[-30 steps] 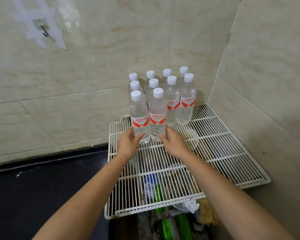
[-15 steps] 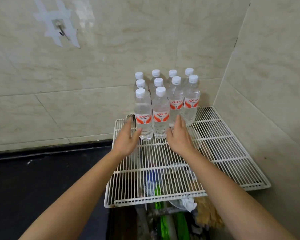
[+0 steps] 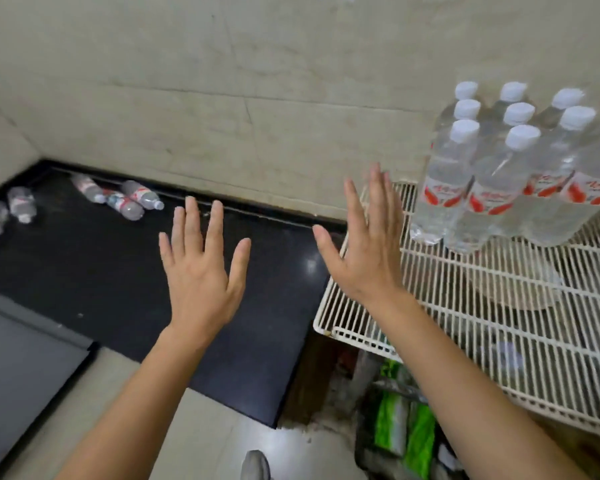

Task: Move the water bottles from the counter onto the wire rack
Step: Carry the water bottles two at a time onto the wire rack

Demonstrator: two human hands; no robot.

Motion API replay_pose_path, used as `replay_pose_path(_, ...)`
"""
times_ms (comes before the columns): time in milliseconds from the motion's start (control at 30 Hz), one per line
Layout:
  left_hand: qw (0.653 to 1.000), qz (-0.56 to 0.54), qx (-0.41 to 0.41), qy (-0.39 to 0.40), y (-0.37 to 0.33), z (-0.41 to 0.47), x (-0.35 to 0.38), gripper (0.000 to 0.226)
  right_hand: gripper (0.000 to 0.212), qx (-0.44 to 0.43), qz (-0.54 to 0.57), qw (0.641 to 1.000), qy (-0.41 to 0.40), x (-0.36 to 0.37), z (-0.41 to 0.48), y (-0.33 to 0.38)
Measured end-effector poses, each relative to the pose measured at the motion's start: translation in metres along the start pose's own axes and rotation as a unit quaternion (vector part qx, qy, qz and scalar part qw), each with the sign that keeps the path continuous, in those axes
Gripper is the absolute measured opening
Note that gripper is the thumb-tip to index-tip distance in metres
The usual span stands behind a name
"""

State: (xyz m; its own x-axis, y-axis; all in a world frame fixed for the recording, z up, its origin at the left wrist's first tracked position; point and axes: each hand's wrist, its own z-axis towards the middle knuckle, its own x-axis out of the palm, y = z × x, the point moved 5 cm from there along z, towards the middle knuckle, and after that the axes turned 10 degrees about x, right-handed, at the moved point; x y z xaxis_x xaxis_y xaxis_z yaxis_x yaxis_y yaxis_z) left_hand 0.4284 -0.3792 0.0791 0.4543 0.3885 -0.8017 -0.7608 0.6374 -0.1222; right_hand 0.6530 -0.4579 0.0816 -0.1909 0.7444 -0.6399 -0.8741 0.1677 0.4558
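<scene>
Several clear water bottles (image 3: pixel 499 181) with white caps and red-and-white labels stand upright in a tight group at the back of the white wire rack (image 3: pixel 465 306) on the right. More bottles (image 3: pixel 125 199) lie on their sides on the black counter (image 3: pixel 118 271) at the far left, along the wall. My left hand (image 3: pixel 201 271) hovers flat over the counter with fingers spread and holds nothing. My right hand (image 3: pixel 364 251) is also spread and empty, above the rack's left edge, just left of the standing bottles.
Tiled walls close off the back and the left corner. Under the rack sit green packages (image 3: pixel 406 424) and other clutter. A grey panel (image 3: pixel 21 358) lies at the lower left beside pale floor tiles, and a shoe tip (image 3: pixel 255 465) shows at the bottom.
Both hands have let go of the front two bottles on the rack and drawn back to the left. My view has swung left, so the counter with lying bottles now shows.
</scene>
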Motion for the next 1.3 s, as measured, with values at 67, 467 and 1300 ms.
replay_pose_path(67,0.999,0.023,-0.028,-0.004,0.041,-0.022,-0.017,0.065,0.076,-0.017,0.011,0.998,0.054,0.032,-0.008,0.042)
replay_pose_path(467,0.987,0.098,-0.130,-0.012,0.336,-0.110,-0.139,0.065,0.072,-0.063,0.115,0.980,0.150,0.222,-0.047,0.349)
replay_pose_path(1300,0.978,0.126,-0.133,0.096,0.725,0.031,-0.066,0.068,0.070,-0.049,0.118,0.957,0.260,0.571,0.075,0.558)
